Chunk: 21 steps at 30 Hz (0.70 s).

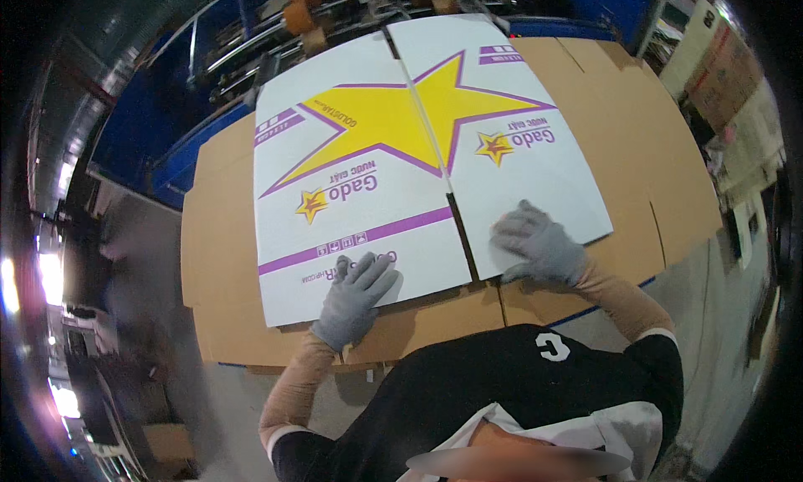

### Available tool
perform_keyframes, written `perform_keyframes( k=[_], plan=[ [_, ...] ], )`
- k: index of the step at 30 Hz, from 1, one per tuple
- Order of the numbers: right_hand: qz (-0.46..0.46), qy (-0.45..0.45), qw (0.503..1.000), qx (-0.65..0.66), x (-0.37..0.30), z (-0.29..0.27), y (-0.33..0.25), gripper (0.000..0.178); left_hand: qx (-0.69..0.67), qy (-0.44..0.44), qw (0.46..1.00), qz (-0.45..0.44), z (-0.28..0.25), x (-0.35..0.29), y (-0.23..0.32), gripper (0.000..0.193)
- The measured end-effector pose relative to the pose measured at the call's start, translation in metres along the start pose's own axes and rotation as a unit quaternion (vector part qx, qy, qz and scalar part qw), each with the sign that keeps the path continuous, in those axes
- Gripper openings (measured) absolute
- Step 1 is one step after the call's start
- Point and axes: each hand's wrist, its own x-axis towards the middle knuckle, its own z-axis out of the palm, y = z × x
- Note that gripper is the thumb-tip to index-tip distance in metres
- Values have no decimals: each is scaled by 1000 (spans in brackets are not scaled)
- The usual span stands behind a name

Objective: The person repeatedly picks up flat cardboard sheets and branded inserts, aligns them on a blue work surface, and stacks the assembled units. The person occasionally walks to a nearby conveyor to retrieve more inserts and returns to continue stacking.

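Note:
A flattened white carton [351, 223] printed with purple bands and a large yellow star lies on brown cardboard sheets [652, 156]. Dark slots part its panels along the middle, at the near and far edges. My left hand [355, 298], in a grey glove, rests on the near left panel with its fingers spread. On the near right panel my right hand [542, 244], gloved alike, lies flat with fingers stretched out to the left. Neither hand is wrapped round anything. The undersides of both palms are hidden.
Beyond the carton's far edge stands a machine with metal bars [251, 45], an orange wheel [299, 17] and a blue frame [138, 135]. Stacked cardboard [726, 72] stands at the far right. Grey floor [242, 398] shows below the sheets on the left.

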Motion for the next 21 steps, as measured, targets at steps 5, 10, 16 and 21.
perform_keyframes(
  k=[5, 10, 16, 21],
  plan=[
    [374, 241, 852, 277, -2, 23, 145, 52, -118, 91, 959, -242, 7, 3, -98, 79],
    [432, 352, 623, 549, 35, 11, 302, 65, -22, 130, 838, -530, 10, 32, -266, 42],
    [524, 180, 584, 594, 72, -2, 378, 81, -20, 171, 904, -391, 22, 41, -412, 50],
    [424, 99, 819, 373, 112, 16, 396, 73, -470, 276, 746, -383, 57, 33, -470, 53]
  ],
)
